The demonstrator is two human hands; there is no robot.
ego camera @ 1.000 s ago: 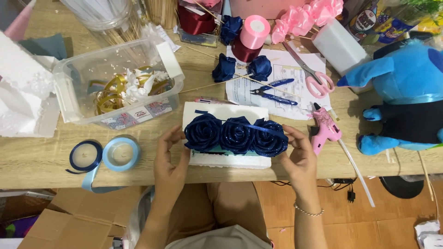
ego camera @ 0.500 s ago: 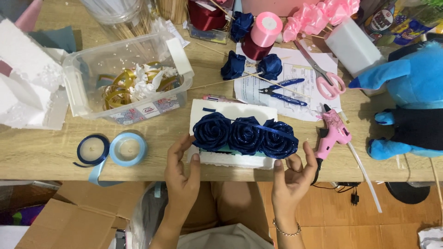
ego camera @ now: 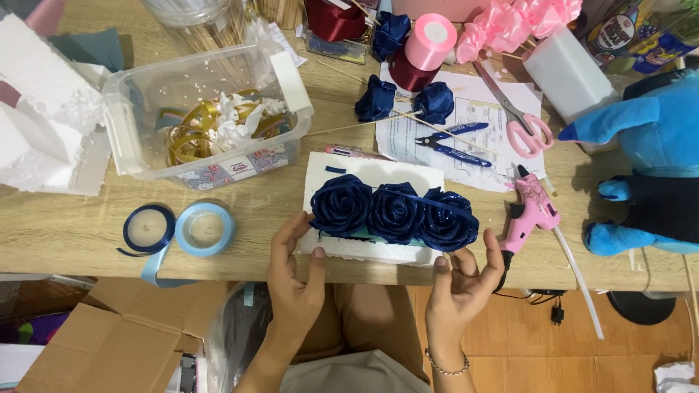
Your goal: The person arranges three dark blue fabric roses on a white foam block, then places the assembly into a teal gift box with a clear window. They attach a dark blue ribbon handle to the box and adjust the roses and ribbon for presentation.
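Three dark blue ribbon roses [ego camera: 393,211] are sitting in a row on a white foam block [ego camera: 368,251], which is lying at the near edge of the worktop [ego camera: 65,233], slightly overhanging it. The left hand [ego camera: 295,280] is gripping the block's near left corner, thumb on top. The right hand [ego camera: 462,280] is cupping the near right end, its fingers curled up and its thumb touching the rightmost rose.

Behind and to the left, a clear plastic tub [ego camera: 207,109] is standing open, holding gold ribbon coils and white curls. A clear jar [ego camera: 193,18] of thin sticks is standing behind it. Just left of the block, a navy ribbon spool [ego camera: 148,228] and a light blue ribbon spool [ego camera: 205,228] are lying touching each other near the front edge.

To the right, a pink glue gun [ego camera: 531,211] is lying just beside the roses, its cord hanging off the edge. Farther back, two loose blue roses [ego camera: 404,102], blue pliers [ego camera: 448,142] and pink scissors [ego camera: 520,120] are resting on a printed sheet. A blue plush toy [ego camera: 655,160] is crowding the right end, and white foam pieces [ego camera: 44,116] the left.

The worktop is pale wood. Below its edge, a cardboard box [ego camera: 109,342] is standing on an orange tiled floor. Open wood is showing mostly along the front left.
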